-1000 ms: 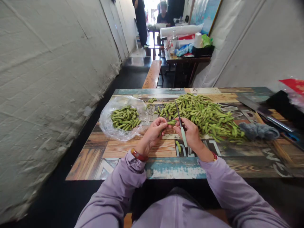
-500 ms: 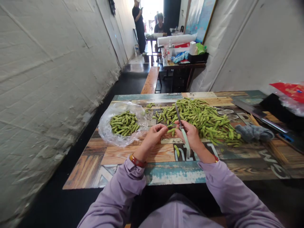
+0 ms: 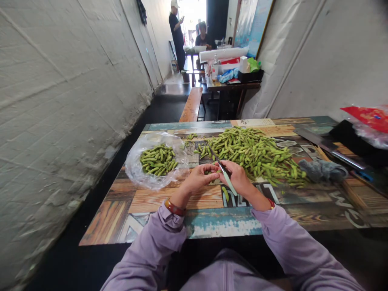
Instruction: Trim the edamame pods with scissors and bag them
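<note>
My left hand (image 3: 200, 178) is closed, fingertips pinched on a green soybean pod (image 3: 218, 171) that shows only in part between the hands. My right hand (image 3: 238, 177) is wrapped round a small knife (image 3: 228, 182) with a pale green handle. Its dark blade points away and to the left, close above the left fingertips. Just beyond the right hand spreads a large heap of soybean pods (image 3: 257, 151). More pods (image 3: 159, 159) lie in an open clear plastic bag (image 3: 136, 171) left of my hands. One loose pod (image 3: 225, 194) rests below the knife.
A grey cloth (image 3: 324, 170) and a large blade (image 3: 312, 139) lie on the right of the patterned table (image 3: 176, 198). Small green scraps (image 3: 190, 136) sit near its far edge. Beyond are a wooden bench (image 3: 191, 105), a cluttered table (image 3: 233, 85) and people (image 3: 176, 34).
My hands have come together, the right one moving left. The knife has tilted to the left, its blade now lower and across the left fingertips. The bag and heap stay in place.
</note>
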Tool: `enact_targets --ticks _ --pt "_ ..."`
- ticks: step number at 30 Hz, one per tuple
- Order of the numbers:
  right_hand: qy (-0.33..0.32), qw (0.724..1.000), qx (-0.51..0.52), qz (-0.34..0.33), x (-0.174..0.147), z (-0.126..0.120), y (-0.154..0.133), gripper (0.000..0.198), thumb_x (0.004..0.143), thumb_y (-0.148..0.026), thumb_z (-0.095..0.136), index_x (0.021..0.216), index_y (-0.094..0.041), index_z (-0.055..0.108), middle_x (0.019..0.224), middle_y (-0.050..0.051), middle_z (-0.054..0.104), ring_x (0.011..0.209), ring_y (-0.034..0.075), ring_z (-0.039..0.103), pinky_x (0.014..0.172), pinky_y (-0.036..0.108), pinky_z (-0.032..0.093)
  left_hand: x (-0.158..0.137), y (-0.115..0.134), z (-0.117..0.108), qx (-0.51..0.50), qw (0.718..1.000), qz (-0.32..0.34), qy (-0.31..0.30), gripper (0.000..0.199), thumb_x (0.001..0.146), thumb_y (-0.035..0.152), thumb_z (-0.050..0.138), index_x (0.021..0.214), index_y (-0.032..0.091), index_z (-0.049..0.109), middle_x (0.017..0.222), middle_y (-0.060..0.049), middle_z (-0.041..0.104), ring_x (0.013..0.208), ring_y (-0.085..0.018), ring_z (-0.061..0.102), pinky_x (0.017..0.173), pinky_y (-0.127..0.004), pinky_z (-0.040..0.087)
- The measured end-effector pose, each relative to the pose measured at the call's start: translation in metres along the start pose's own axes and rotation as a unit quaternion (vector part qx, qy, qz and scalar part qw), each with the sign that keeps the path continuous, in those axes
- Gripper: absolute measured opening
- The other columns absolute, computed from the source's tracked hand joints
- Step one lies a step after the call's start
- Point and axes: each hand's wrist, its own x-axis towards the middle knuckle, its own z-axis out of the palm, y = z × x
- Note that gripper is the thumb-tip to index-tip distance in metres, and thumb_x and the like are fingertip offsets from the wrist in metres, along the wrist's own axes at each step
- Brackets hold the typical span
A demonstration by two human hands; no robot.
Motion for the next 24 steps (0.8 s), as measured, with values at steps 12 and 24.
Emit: enact_targets --ticks 12,24 --pt "0.006 0.991 -0.13 0.011 0.0 -0.014 -0.003 0.035 0.088 -0.032 0.067 0.12 -0.02 0.062 0.108 0.012 0.067 0.092 0.025 0.068 0.082 0.037 0.055 0.004 -0.001 -0.009 -0.117 0.989 -0.005 0.094 0.034 0.07 0.042 0.081 0.085 0.015 0.066 0.073 0.0 0.065 0.049 -0.004 0.046 0.047 -0.018 0.033" --pt "-0.071 0.986 -0.147 -0.021 0.0 -0.012 -0.004 0.047 0.08 -0.028 0.076 0.123 -0.018 0.06 0.112 0.013 0.064 0.102 0.03 0.064 0.089 0.042 0.054 0.003 0.001 -0.004 -0.116 0.985 0.011 0.124 0.032 0.07 0.039 0.081 0.086 0.014 0.068 0.071 -0.001 0.066 0.05 -0.006 0.047 0.047 -0.02 0.036"
